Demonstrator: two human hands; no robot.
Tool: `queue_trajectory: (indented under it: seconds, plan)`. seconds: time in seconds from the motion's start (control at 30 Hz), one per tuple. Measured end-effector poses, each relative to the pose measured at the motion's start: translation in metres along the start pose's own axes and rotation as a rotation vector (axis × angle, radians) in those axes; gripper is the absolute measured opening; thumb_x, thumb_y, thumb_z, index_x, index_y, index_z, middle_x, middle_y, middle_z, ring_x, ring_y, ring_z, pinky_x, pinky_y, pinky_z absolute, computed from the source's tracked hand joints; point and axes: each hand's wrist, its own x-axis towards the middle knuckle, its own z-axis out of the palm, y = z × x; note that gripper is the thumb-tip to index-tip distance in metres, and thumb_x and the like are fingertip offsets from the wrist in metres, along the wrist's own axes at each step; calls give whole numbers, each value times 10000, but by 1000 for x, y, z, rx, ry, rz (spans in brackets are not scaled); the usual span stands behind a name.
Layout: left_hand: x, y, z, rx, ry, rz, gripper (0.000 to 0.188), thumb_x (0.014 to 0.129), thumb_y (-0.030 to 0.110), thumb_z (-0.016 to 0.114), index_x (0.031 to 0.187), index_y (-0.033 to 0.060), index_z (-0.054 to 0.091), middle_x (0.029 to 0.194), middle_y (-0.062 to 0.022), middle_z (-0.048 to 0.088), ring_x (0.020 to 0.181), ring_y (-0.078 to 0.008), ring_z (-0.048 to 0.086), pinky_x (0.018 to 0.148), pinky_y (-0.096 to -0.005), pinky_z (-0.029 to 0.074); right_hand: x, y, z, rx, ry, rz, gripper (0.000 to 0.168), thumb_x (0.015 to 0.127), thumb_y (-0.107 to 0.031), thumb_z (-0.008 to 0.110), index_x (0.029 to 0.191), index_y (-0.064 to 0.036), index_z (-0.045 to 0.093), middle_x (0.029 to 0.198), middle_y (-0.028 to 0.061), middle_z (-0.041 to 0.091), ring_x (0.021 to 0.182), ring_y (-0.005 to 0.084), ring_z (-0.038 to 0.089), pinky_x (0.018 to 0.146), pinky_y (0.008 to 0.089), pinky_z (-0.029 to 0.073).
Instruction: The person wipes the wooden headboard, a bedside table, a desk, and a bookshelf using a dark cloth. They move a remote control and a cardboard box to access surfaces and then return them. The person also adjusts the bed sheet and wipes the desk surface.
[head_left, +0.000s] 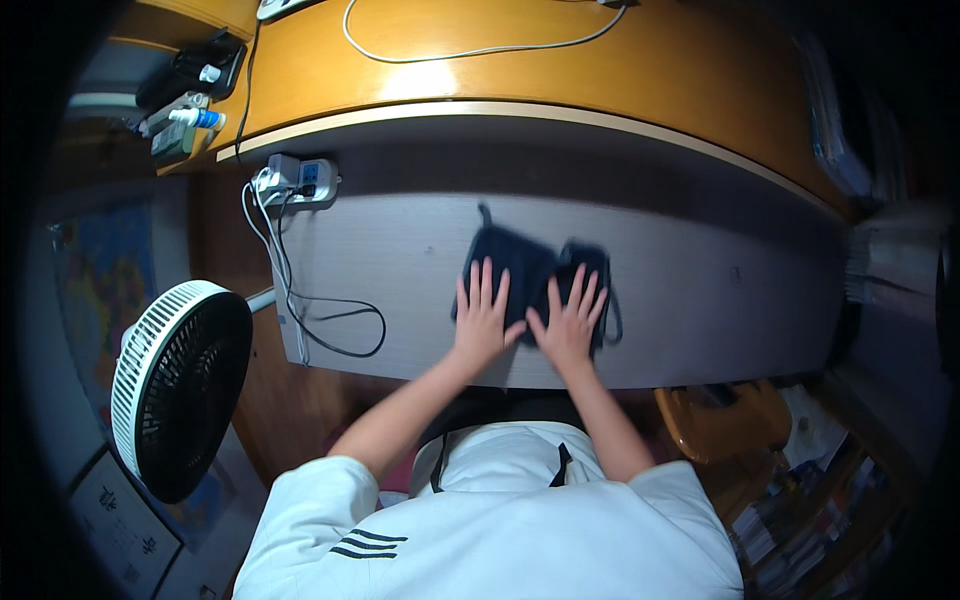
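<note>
A dark navy fabric item (517, 251), perhaps a pouch or a folded bag, lies on the light grey desk (375, 247) in front of me. A small loop sticks up from its upper left, and a strap curves out at its right side. My left hand (482, 315) rests palm down on the left part, fingers a little apart. On the right part lies my right hand (571, 319), also palm down with spread fingers. The two thumbs nearly meet over the lower middle. The fabric under both palms is hidden.
A white power strip (321, 181) with plugs and black and white cables (375, 319) occupies the desk's left end. Beside it stands a fan (184, 390). Behind, a raised wooden shelf (525, 75) holds a white cable (480, 52). A wooden chair (724, 427) is at right.
</note>
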Motion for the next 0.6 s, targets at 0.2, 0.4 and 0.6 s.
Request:
queue_trajectory:
  seconds: [0.2,0.4,0.6]
  plan:
    - [140,-16,-17,146,246,-146,908,849,594,526,1465,-25,279,1514,-315,191,1411,-459,164,1126,-592,116,143,10,-21,-31,344,155,695,893,-520,531,1457,-145,373,1496,295,246,1374,492,215,1110,625,129]
    - [6,26,3,34,-33,61,926,836,599,550,1448,-50,303,1522,-333,145,1420,-486,117,1126,-611,100,-27,25,-5,27,39,224,803,852,-526,601,1505,-180,287,1536,283,166,1410,494,146,1112,649,89]
    - [32,47,13,60,-9,125,927,793,594,589,1458,4,327,1536,-296,158,1429,-457,132,1129,-605,108,0,50,-19,63,48,231,783,769,-490,696,1423,-146,438,1546,272,146,1426,478,105,1123,639,58]
